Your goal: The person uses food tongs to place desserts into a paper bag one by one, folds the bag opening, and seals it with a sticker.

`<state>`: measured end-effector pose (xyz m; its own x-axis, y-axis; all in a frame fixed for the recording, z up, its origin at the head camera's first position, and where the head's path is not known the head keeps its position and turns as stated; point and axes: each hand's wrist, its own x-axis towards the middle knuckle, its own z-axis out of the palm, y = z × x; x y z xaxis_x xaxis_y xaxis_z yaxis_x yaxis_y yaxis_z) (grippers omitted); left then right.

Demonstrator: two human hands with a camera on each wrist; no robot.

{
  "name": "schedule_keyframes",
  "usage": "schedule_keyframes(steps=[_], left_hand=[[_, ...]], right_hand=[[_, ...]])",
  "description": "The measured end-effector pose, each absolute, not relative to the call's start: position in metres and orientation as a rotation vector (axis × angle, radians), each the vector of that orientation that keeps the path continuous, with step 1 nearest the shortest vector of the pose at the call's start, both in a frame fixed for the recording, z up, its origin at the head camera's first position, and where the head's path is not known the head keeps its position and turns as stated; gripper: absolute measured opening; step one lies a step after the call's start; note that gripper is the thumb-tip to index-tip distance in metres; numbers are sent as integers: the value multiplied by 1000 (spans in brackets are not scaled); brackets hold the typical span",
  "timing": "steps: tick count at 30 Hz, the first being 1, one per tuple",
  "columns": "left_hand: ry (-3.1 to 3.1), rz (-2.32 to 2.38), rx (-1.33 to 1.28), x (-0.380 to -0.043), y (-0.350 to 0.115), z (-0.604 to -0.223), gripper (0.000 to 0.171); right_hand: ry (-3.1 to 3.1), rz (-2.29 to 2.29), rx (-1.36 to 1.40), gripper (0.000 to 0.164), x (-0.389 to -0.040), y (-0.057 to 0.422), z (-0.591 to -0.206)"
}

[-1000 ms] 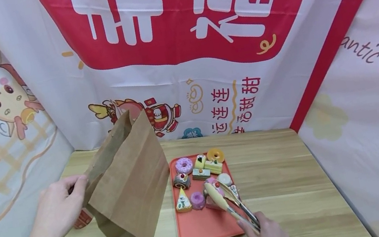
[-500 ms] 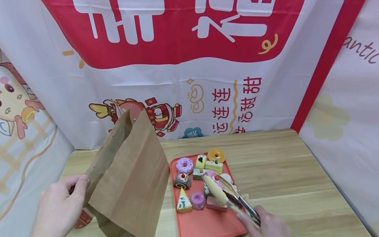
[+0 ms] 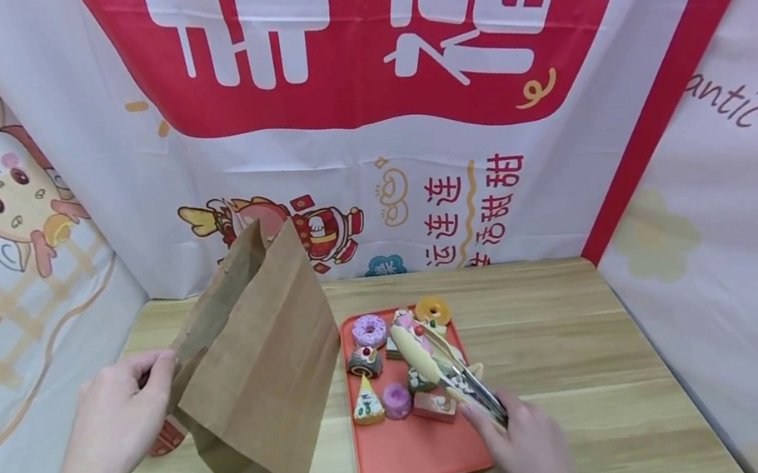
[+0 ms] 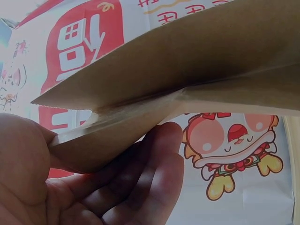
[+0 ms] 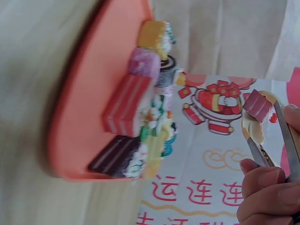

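Note:
My left hand pinches the rim of a brown paper bag standing at the left. In the left wrist view, the thumb lies on one side of the paper bag edge, with fingers behind it. My right hand grips metal tongs with cream-coloured tips. Between those tips is a pink layered cake piece with a red cherry, raised above the red-orange tray. Several toy sweets remain on the tray, including a pink-red cake slice, a purple doughnut and a triangular cake slice.
The wooden table extends right of the tray. A red patterned object is partly hidden behind the bag. Printed cloth walls enclose the back and sides.
The tongs have lifted the pink cake piece off the tray and shifted slightly up and left in the head view, uncovering the pink-red slice. My left hand and the bag stay put.

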<state>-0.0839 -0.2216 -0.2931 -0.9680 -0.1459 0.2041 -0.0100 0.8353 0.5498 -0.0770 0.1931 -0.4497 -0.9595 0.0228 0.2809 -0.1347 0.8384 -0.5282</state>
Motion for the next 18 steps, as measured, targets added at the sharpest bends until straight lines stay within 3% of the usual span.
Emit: schedule_keyframes(steps=[18], left_hand=[[-2770, -854, 102, -82, -221, -292, 42]], right_hand=[[-2642, 799, 264, 51, -105, 170, -397]])
